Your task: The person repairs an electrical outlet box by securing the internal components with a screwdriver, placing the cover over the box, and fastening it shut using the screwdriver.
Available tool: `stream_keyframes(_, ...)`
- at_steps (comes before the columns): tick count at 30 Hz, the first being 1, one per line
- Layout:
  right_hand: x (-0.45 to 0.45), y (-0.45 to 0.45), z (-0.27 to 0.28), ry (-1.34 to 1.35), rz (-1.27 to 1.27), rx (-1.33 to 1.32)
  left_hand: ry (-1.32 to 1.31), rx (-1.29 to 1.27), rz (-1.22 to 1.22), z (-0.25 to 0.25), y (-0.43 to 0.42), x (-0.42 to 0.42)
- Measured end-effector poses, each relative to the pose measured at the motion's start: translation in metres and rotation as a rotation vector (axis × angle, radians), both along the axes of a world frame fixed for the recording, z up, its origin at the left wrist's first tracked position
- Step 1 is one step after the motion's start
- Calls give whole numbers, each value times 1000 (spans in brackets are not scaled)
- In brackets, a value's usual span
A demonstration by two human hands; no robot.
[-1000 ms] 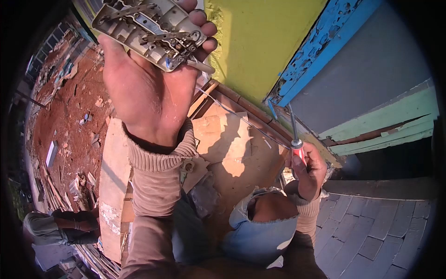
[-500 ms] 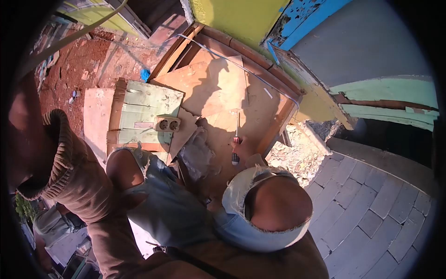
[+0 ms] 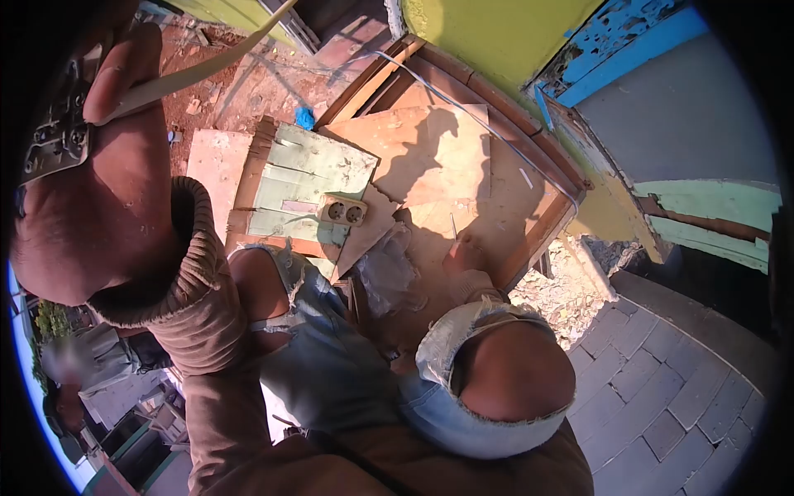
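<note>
Close to the camera at the upper left, my left hand (image 3: 99, 207) is closed round a metal fitting (image 3: 59, 128) with small parts on its plate. A pale flat cable (image 3: 207, 68) passes under the thumb and runs up to the right; the other fingers are hidden. Low over the wooden board (image 3: 447, 182), my right hand (image 3: 465, 255) is wrapped round a screwdriver, whose thin shaft (image 3: 453, 225) points away from me. Its handle is covered by the hand. A two-outlet socket block (image 3: 343, 212) lies on the pale green planks (image 3: 306, 161), left of that hand.
Crumpled clear plastic (image 3: 387, 273) lies between my knees and the boards. A thin grey cable (image 3: 471, 116) crosses the wooden frame. Rubble (image 3: 554, 289) and grey paving (image 3: 653, 364) are on the right. Another person (image 3: 107, 364) is at the lower left.
The view has shifted, and my left hand with the metal fitting has come into sight at the upper left. My right hand now covers the screwdriver's red and checkered handle, which showed before.
</note>
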State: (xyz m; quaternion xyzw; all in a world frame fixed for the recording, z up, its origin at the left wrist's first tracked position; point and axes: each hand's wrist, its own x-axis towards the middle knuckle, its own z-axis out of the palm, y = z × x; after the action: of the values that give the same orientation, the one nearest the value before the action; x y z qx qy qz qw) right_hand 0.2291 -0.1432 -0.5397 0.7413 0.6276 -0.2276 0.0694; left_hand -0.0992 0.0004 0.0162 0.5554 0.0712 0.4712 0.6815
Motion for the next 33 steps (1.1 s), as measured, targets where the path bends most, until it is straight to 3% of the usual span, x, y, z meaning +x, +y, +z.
stream_keyframes(1,-7,6,10,11,5,5,-50,-47,131,-2,-7,10)
stream_keyframes(3,-24,23,45,169,198,353,-133,-133,407,-6,-21,31)
stream_keyframes(5,-53,44,77,331,456,285,-133,-47,364,-16,-16,38)
stream_keyframes(8,-97,70,124,352,643,220,-106,22,370,-20,-18,55)
stream_keyframes(10,-122,83,137,345,796,263,-95,93,225,-24,-4,57)
stream_keyframes(15,-165,98,121,389,835,352,-177,327,8,-39,16,77)
stream_keyframes(17,-168,97,117,447,854,384,-206,197,86,-39,3,81)
stream_keyframes(18,-165,96,123,653,703,382,-171,154,161,-38,-3,82)
stream_keyframes(19,-157,98,133,651,721,397,-135,109,232,-38,-10,83)
stream_keyframes(21,-145,113,166,891,362,182,-164,38,260,-40,-6,80)
stream_keyframes(25,-88,144,257,896,283,728,-211,-55,370,-38,-1,83)
stream_keyframes(27,-56,155,302,955,156,800,-256,-128,430,-32,0,91)
stream_keyframes(31,-11,160,424,814,344,1392,-208,-151,405,-24,3,106)
stream_keyframes(32,-4,157,446,793,341,1416,-178,-158,392,-22,3,110)
stream_keyframes(33,2,154,466,647,406,1624,-152,-165,381,-20,4,113)
